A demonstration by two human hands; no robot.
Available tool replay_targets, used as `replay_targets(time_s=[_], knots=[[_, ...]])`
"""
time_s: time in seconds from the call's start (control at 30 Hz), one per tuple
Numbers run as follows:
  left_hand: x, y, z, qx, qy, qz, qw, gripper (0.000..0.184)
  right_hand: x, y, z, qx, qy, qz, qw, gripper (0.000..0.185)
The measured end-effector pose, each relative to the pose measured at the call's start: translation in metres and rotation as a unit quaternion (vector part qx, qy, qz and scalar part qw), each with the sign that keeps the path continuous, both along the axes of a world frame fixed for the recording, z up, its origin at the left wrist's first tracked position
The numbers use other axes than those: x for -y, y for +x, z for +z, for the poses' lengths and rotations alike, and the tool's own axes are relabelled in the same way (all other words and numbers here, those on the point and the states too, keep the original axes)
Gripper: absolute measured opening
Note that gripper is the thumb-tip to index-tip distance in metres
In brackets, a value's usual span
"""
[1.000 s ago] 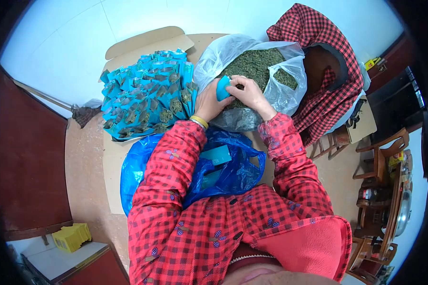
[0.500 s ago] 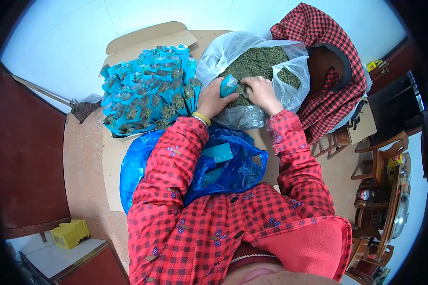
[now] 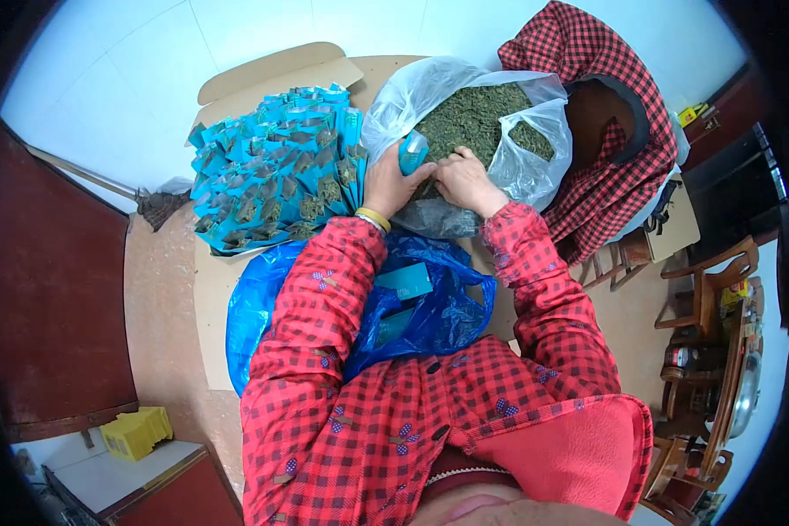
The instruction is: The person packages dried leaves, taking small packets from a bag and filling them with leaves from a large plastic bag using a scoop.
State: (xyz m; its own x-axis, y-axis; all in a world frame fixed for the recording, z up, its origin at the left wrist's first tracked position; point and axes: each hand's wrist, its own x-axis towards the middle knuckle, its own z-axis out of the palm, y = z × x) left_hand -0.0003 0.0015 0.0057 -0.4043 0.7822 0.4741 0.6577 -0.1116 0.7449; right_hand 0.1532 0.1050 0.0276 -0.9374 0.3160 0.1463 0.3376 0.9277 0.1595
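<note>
My left hand (image 3: pixel 393 182) is wrapped round a small blue pouch (image 3: pixel 414 152), held upright at the near left side of a clear plastic bag (image 3: pixel 394 95). Dark green dried leaves (image 3: pixel 478 118), like loose tea, fill this open bag. Close beside the pouch, my right hand (image 3: pixel 466 180) is over the near part of the leaves with its fingers curled together; what they hold, if anything, is hidden. To the left stand many blue pouches (image 3: pixel 276 167) in tight rows, their tops open and leaves showing in several.
Nearer my body lies a blue plastic bag (image 3: pixel 263 294) with teal boxes (image 3: pixel 405 280) in it. Cardboard (image 3: pixel 215 351) lies beneath the things. At right is a chair-like seat draped in red checked cloth (image 3: pixel 618 53); wooden chairs (image 3: pixel 719 276) stand farther right.
My right hand has drawn slightly left and nearer, its fingers now more curled. The pouch in my left hand has shifted slightly left and tilts less to the right.
</note>
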Motion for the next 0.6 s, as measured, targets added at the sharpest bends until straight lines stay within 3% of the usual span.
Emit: replay_targets(time_s=[0.1,0.27,0.4,0.5,0.6], knots=[[0.001,-0.001,0.002,0.003,0.004,0.006,1.000,0.073,0.003,0.000,0.000,-0.009,-0.010,0.003,1.000,0.011],[0.004,0.002,0.008,0.011,-0.025,0.002,1.000,0.072,0.025,0.001,0.025,-0.007,-0.178,-0.015,0.984,0.018],[0.002,0.001,0.005,0.008,-0.018,0.008,1.000,0.071,0.025,0.002,0.014,-0.064,-0.137,0.006,0.989,0.018],[0.000,0.000,0.001,0.003,-0.003,0.014,1.000,0.071,0.019,0.004,0.007,-0.146,-0.108,-0.061,0.981,0.021],[0.000,0.001,0.000,-0.003,-0.011,0.020,1.000,0.071,0.008,0.005,0.011,-0.164,-0.231,-0.179,0.942,0.024]])
